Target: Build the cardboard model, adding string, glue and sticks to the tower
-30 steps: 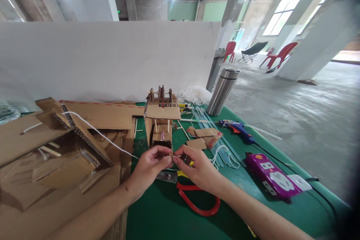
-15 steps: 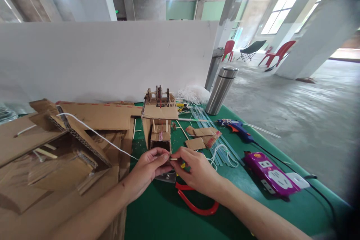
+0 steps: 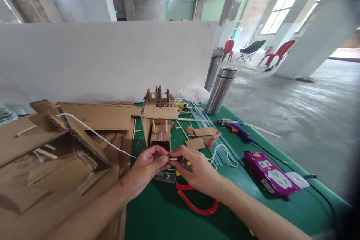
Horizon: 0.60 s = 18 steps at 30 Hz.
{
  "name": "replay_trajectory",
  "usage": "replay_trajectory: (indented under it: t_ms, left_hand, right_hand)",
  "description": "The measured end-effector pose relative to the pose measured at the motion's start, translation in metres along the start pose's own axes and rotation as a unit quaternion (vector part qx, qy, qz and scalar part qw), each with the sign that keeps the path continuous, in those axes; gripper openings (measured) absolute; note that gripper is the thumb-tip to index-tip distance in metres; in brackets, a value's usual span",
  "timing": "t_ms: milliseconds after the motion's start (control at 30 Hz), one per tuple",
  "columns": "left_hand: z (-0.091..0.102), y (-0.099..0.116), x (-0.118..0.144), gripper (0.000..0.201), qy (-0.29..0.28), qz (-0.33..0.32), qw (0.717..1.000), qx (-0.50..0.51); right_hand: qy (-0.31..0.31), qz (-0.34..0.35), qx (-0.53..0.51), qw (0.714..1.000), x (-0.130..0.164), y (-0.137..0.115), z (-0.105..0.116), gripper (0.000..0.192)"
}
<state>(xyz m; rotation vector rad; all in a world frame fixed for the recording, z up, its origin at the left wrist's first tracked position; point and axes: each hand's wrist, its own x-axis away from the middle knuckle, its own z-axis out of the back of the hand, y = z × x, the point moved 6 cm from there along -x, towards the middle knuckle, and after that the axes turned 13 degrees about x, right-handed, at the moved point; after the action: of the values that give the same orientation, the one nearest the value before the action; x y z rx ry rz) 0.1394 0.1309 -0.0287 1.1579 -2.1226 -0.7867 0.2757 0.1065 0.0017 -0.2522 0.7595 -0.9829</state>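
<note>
**Two hands pinch a short stick above the green table**

The left hand (image 3: 148, 168) and the right hand (image 3: 194, 168) meet fingertip to fingertip, both closed in a narrow pinch on a small wooden stick (image 3: 172, 158) that bridges the gap between them. What else the fingers may hold is too small to tell.

Directly beneath the hands lie red-handled pliers (image 3: 194, 202), their metal head partly hidden under the left fingers. Just behind the hands stands a small cardboard model (image 3: 159, 120) with upright sticks and wheels on top. A white string (image 3: 95, 133) runs from the left hand's side up to a heap of cardboard pieces (image 3: 62, 146) on the left.

To the right, on the green table (image 3: 157, 213), lie cardboard scraps (image 3: 202, 137), clear glue sticks (image 3: 222, 146), a blue glue gun (image 3: 234, 127) and a purple power strip (image 3: 270, 174). A steel flask (image 3: 222, 90) stands farther back.
</note>
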Motion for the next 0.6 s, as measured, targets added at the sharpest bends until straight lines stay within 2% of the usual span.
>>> replay_trajectory:
  t_ms: [167, 267, 400, 600]
  left_hand:
    - [-0.0033, 0.0029, 0.0018, 0.035, -0.001, -0.023, 1.000, -0.005]
    - [-0.0034, 0.0029, 0.0025, 0.034, -0.010, -0.028, 1.000, -0.007]
    - [-0.0034, 0.0018, 0.0013, 0.032, -0.017, -0.030, 0.999, -0.003]
    - [-0.0033, -0.0008, 0.0006, 0.031, -0.015, -0.016, 1.000, 0.008]
  right_hand:
    - [-0.014, -0.029, -0.019, 0.999, -0.0003, 0.0001, 0.0018, 0.018]
    - [-0.009, -0.048, -0.028, 0.998, 0.0004, 0.0014, 0.0035, 0.014]
    - [-0.001, -0.025, -0.027, 0.999, -0.0002, 0.0006, 0.0042, 0.002]
    - [0.027, 0.007, -0.033, 0.999, -0.0017, 0.0002, 0.0057, 0.008]
